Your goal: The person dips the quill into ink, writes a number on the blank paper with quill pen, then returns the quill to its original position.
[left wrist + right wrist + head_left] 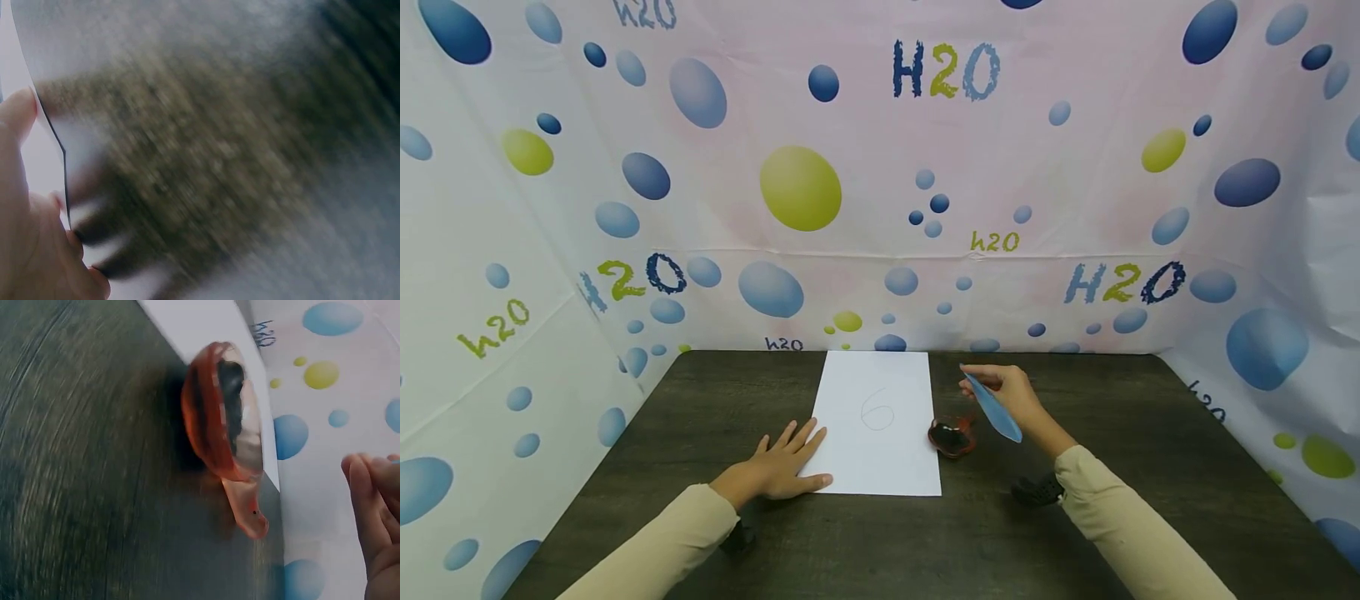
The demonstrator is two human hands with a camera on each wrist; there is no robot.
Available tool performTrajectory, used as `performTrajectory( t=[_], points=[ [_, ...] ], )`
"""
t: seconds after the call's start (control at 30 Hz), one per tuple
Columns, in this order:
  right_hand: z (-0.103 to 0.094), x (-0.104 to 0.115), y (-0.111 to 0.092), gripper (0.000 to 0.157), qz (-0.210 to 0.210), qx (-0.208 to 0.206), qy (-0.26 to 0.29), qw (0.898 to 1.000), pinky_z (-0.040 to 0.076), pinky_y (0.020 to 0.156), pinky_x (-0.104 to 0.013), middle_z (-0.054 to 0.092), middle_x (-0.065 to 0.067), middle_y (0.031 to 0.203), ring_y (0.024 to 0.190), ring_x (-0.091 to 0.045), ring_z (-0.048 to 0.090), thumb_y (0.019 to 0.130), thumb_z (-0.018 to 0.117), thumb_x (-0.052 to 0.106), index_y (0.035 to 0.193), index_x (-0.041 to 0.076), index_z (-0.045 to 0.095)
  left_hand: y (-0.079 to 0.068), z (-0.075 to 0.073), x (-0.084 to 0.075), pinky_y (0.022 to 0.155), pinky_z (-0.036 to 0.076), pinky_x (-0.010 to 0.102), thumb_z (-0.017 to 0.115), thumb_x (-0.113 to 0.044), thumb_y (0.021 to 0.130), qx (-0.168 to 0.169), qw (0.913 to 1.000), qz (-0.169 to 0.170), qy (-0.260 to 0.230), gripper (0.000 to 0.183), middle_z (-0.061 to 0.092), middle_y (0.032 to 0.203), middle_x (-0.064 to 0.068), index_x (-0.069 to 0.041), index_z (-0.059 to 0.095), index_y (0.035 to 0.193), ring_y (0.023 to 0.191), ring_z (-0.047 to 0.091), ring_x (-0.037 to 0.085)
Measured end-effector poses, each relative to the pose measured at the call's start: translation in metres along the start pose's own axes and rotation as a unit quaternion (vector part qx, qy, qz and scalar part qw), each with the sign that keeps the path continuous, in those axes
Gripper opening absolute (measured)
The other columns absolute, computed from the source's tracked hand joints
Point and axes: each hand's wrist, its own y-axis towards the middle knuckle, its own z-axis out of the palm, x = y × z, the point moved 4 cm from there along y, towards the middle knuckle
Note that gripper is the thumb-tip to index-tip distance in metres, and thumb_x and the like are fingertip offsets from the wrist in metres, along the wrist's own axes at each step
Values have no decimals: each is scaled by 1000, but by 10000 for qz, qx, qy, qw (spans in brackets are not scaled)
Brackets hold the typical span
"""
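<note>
A sheet of white paper (895,458) lies on the dark table, with a thin figure 6 (877,410) drawn on it. My left hand (786,467) rests with spread fingers across the paper's left edge. In the left wrist view, that hand (40,219) shows at the left side. Over the table right of the paper, my right hand (1007,390) pinches a blue feather (996,408) by its narrow end. Below it, a small translucent orange bowl (952,436) with a short handle (247,515) holds something dark, at the paper's right edge.
The dark wood-grain table (865,542) meets a white backdrop (865,125) with blue and green dots behind and at both sides. Black straps (1037,492) hang at the wrists by the beige sleeves (1135,517).
</note>
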Motion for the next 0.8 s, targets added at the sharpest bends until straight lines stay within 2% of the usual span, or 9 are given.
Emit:
performTrajectory(
  t=[0.13,0.23,0.3,0.4,0.5,0.57,0.63,0.8],
  points=[
    [-6,-11,-1,37,-138,331,457,9983,56,79,-35,64,-33,108,96,-39,67,93,56,-6,130,-12,53,-1,-1,-1,107,5,70,43,-64,93,-5,10000,21,-36,84,5,161,12,-13,17,155,146,3,41],
    [-10,-18,-4,38,-96,521,630,9966,56,78,-29,63,-31,112,97,-25,69,96,53,-2,133,-10,49,-2,-2,-2,107,6,70,45,-63,93,-54,10000,2,-35,84,7,161,11,-14,18,155,146,5,41],
    [-10,-23,-5,40,36,626,1043,9926,54,82,-32,62,-31,116,98,-17,69,98,51,0,135,-12,46,-3,-1,-2,107,7,70,45,-62,93,-65,10000,-18,-13,84,7,161,11,-14,17,155,146,6,40],
    [-10,-29,-7,44,303,596,1746,9824,52,86,-35,65,-23,116,95,-10,68,99,51,5,136,-16,41,-3,-1,-1,106,8,71,46,-62,93,-93,10000,-7,6,84,7,161,11,-14,18,155,146,7,41],
    [-10,-34,-7,49,569,425,2221,9724,52,87,-31,70,-7,110,95,-9,68,100,53,11,137,-17,38,-2,-1,-1,107,7,71,46,-61,93,-95,10000,-8,-19,83,7,161,11,-14,18,155,146,6,41],
    [-10,-38,-6,51,720,285,2299,9701,53,86,-28,71,2,104,96,-9,67,99,54,14,138,-15,39,-2,-1,-1,107,7,70,46,-61,93,-91,10000,-7,-33,83,7,161,11,-14,18,155,146,6,41],
    [-10,-41,-6,49,847,203,2294,9694,53,85,-26,72,6,101,98,-10,67,99,54,16,138,-13,41,-1,0,0,107,7,70,46,-61,93,-69,10000,-9,-44,82,6,161,11,-14,18,155,146,5,40],
    [-12,-46,-7,34,1006,207,2238,9692,52,84,-25,71,8,100,105,-15,65,99,55,14,131,3,55,-1,0,0,107,7,70,46,-61,94,-70,10000,6,-45,82,6,161,11,-14,17,155,146,5,41]
  ],
)
